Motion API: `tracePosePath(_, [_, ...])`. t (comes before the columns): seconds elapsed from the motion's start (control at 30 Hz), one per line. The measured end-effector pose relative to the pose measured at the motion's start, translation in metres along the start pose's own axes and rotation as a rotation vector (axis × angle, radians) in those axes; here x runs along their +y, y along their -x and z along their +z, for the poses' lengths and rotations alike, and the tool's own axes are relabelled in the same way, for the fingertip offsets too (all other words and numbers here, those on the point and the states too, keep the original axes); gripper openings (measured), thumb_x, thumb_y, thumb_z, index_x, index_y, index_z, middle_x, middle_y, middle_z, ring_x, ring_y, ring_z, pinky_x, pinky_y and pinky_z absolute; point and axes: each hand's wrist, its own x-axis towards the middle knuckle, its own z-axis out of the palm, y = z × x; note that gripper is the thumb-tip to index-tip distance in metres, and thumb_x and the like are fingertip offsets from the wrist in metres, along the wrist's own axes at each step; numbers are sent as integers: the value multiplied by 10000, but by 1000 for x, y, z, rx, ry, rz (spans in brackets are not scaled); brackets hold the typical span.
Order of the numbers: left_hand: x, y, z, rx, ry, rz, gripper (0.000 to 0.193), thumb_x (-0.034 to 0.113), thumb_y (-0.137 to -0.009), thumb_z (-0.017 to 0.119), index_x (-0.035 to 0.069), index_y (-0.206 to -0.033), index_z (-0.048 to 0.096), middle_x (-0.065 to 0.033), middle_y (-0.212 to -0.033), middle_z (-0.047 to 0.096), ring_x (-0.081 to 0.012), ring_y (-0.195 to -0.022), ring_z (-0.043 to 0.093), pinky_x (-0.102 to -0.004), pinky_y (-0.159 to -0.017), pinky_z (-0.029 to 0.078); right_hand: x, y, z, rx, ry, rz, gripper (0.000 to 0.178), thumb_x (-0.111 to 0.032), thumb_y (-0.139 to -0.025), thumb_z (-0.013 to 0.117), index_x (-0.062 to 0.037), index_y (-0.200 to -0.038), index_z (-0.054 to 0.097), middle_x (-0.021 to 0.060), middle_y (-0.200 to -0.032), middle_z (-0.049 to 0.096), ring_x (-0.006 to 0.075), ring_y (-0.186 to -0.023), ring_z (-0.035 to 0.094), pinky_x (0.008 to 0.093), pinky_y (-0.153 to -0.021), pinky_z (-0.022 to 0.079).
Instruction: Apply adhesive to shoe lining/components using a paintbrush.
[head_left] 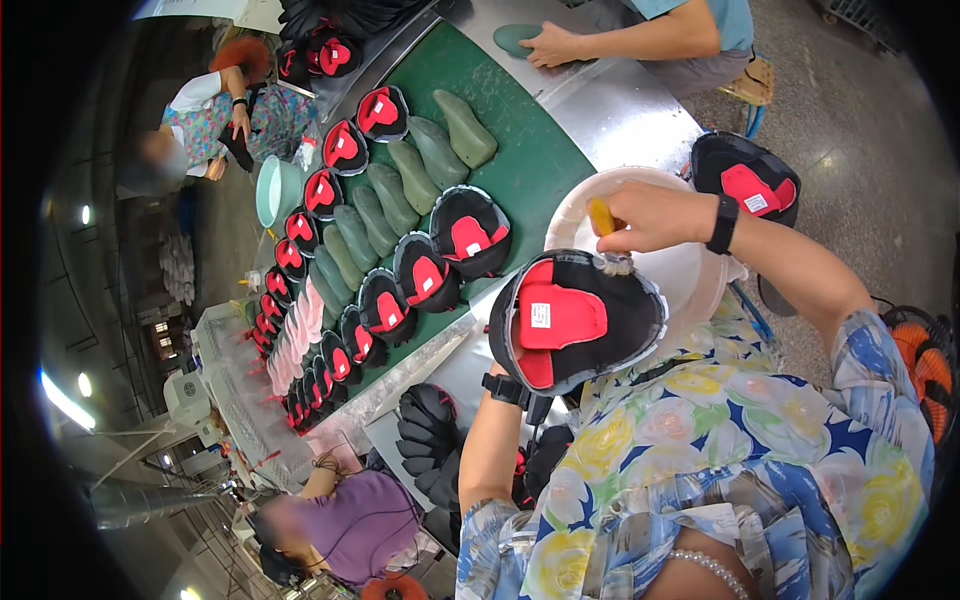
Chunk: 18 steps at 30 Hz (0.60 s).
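1 yel.-hdl. brush (601, 217), pinched in R fingers (621, 241). 1 shoe upper (632, 325), blk/red, just below R fingers; L fingers hidden, can't tell grip. 1 wht label (541, 316) inside, print illegible.

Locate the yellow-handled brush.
In the head view, right of centre, the yellow-handled brush is in the right hand, bristles at the upper edge of the black-and-red shoe upper, in front of the round white basin.

Shoe upper in hand (580, 318) partly over basin (698, 285), belt (500, 95) to left, lasts (396, 197) on it between rows of uppers (471, 232)
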Motion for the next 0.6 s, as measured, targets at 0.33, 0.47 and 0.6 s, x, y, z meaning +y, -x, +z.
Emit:
tracePosePath(0.33, [-29,13,-6,212,70,112,468,225,-1021,548,99,-1462,457,-47,-1379,600,-232,-1275,563,-386,-1080,471,-2,8,3,274,5,-185,214,-218,-900,717,-60,-914,573,138,-826,646,362,-794,640,422,-708,489])
tracePosePath(0.47, [-31,20,-18,318,107,177,463,215,-1017,555,101,-1456,464,-44,-1380,600,-229,-1279,558,-389,-1086,465,-4,30,-15,250,15,-57,169,-201,-898,716,-53,-944,647,137,-846,682,343,-787,660,386,-725,506])
tracePosePath(0.6, [-19,5,-42,441,146,268,458,205,-1014,563,103,-1450,471,-40,-1381,600,-226,-1282,554,-391,-1093,459,-14,44,-21,519,-146,10,196,-199,-875,735,-18,-889,662,120,-821,680,286,-740,673,353,-711,512])
